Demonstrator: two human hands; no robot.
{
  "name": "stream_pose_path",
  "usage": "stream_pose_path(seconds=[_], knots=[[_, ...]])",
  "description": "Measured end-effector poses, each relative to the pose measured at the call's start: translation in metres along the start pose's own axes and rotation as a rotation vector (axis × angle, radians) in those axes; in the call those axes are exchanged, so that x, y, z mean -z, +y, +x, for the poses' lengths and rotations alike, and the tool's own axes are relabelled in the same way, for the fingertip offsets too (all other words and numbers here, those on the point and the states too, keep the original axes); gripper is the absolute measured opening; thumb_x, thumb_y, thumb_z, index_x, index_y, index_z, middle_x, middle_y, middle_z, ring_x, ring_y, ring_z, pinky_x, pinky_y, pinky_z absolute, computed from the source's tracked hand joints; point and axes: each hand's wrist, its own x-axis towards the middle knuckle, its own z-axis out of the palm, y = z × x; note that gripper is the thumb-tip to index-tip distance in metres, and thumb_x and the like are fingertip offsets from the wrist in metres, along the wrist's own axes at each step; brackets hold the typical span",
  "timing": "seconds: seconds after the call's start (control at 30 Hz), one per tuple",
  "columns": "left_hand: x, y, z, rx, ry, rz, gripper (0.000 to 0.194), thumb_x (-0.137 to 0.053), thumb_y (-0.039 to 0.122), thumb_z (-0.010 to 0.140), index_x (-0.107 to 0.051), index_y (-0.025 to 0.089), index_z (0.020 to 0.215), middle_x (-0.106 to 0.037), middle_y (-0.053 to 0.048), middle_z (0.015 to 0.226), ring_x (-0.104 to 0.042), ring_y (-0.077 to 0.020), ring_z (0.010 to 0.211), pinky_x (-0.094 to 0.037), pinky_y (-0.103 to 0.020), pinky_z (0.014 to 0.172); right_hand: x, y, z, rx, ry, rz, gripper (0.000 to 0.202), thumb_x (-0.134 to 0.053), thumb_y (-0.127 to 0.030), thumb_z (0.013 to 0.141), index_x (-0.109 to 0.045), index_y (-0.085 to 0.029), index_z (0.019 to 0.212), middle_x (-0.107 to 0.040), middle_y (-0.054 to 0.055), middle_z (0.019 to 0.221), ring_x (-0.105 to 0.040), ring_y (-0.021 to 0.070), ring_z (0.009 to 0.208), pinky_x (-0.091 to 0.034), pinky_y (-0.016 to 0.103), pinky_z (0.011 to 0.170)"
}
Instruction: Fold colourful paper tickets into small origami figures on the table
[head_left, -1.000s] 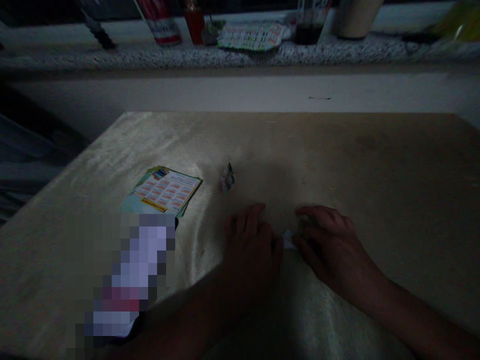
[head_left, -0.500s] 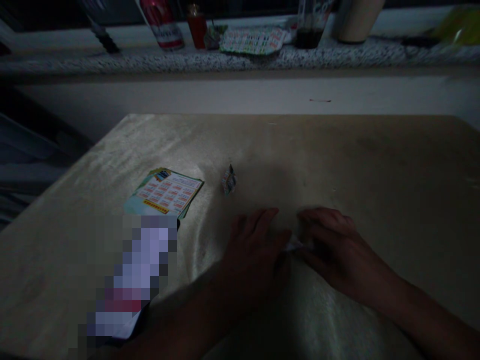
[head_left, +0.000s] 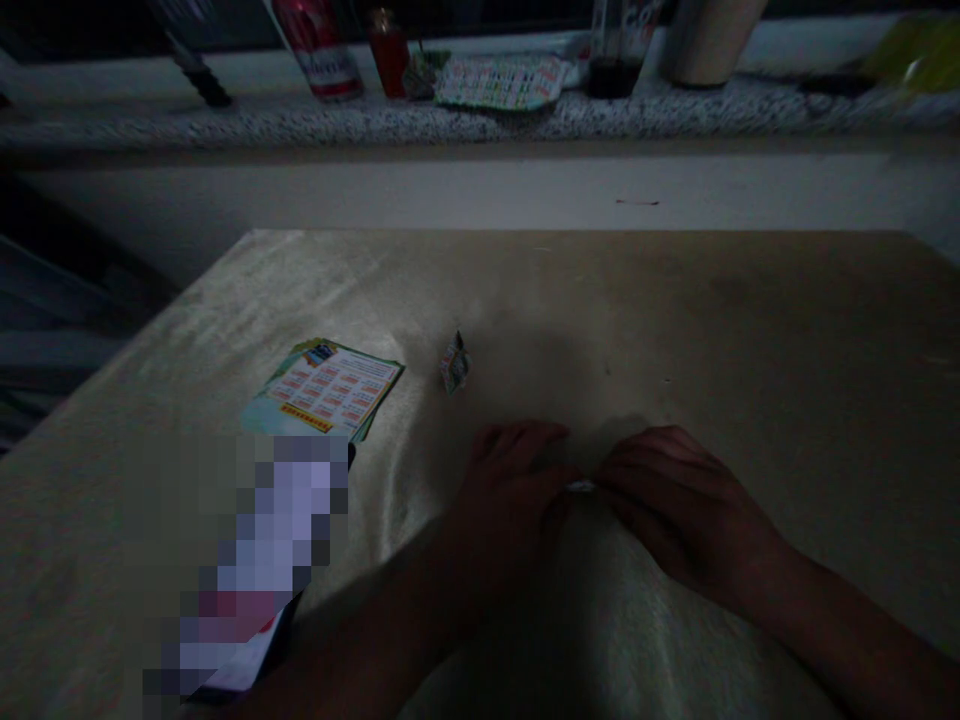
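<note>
A small piece of folded paper (head_left: 580,486) shows between my two hands, low over the table. My left hand (head_left: 517,490) is closed on its left end, with thumb and fingers pressed together. From the right, my right hand (head_left: 671,490) pinches the other end, its fingers bunched. Most of the paper is hidden by my fingers. Beyond my left hand stands a small folded paper shape (head_left: 455,365) with a printed pattern. To its left lies a stack of printed calendar cards (head_left: 334,385).
A phone (head_left: 277,540), partly pixelated, lies on the table (head_left: 750,320) left of my left forearm. On the stone sill (head_left: 300,127) behind stand a red can (head_left: 319,50), a red bottle (head_left: 390,55), a patterned paper tray (head_left: 499,82) and a cup (head_left: 619,60).
My right hand's fingers have come closer together and nearer my left hand. Less of the paper shows between them. The left fingers have curled in more.
</note>
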Motion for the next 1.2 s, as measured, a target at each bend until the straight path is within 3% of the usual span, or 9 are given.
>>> stream_pose_path(seconds=[0.17, 0.37, 0.6, 0.93, 1.2], knots=[[0.008, 0.005, -0.001, -0.111, -0.04, -0.083, 0.02, -0.051, 0.012, 0.099, -0.069, 0.015, 0.108, -0.07, -0.005, 0.101, -0.06, -0.0211, 0.097, -0.042, -0.041, 0.096, 0.006, -0.005, 0.004, 0.048, 0.011, 0.089, 0.026, -0.068, -0.014, 0.091, -0.068, -0.021, 0.116, -0.074, 0.006, 0.094, -0.067, 0.0232, 0.085, -0.052, 0.042, 0.079], [0.015, 0.018, -0.009, -0.145, -0.066, -0.048, 0.02, -0.048, 0.008, 0.097, -0.067, 0.012, 0.099, -0.066, -0.008, 0.093, -0.056, -0.0222, 0.084, -0.048, -0.037, 0.081, 0.007, -0.013, 0.007, 0.091, 0.077, 0.223, 0.03, -0.07, -0.007, 0.086, -0.069, -0.02, 0.113, -0.075, 0.006, 0.089, -0.068, 0.0212, 0.079, -0.053, 0.04, 0.074], [0.01, 0.017, -0.012, -0.154, -0.007, -0.075, 0.016, -0.051, 0.009, 0.095, -0.066, 0.013, 0.092, -0.066, -0.006, 0.086, -0.056, -0.0195, 0.078, -0.049, -0.034, 0.075, 0.006, -0.019, 0.009, 0.073, 0.112, 0.306, 0.03, -0.066, -0.006, 0.088, -0.074, -0.024, 0.111, -0.077, 0.002, 0.08, -0.069, 0.0181, 0.067, -0.053, 0.037, 0.065], [0.014, 0.012, -0.011, -0.193, -0.068, -0.134, 0.019, -0.052, 0.008, 0.093, -0.068, 0.013, 0.1, -0.07, -0.007, 0.092, -0.06, -0.0205, 0.087, -0.049, -0.035, 0.081, 0.008, -0.02, 0.006, 0.002, 0.129, 0.308, 0.013, -0.074, -0.011, 0.087, -0.076, -0.02, 0.095, -0.078, 0.002, 0.078, -0.073, 0.0165, 0.066, -0.055, 0.033, 0.066], [0.013, 0.01, -0.009, -0.231, -0.018, -0.161, 0.019, -0.049, 0.011, 0.097, -0.068, 0.014, 0.1, -0.071, -0.006, 0.089, -0.061, -0.0194, 0.084, -0.049, -0.034, 0.08, 0.007, -0.019, 0.005, -0.017, 0.155, 0.286, 0.006, -0.078, -0.016, 0.085, -0.074, -0.021, 0.085, -0.077, 0.0, 0.073, -0.071, 0.0162, 0.064, -0.056, 0.032, 0.063]])
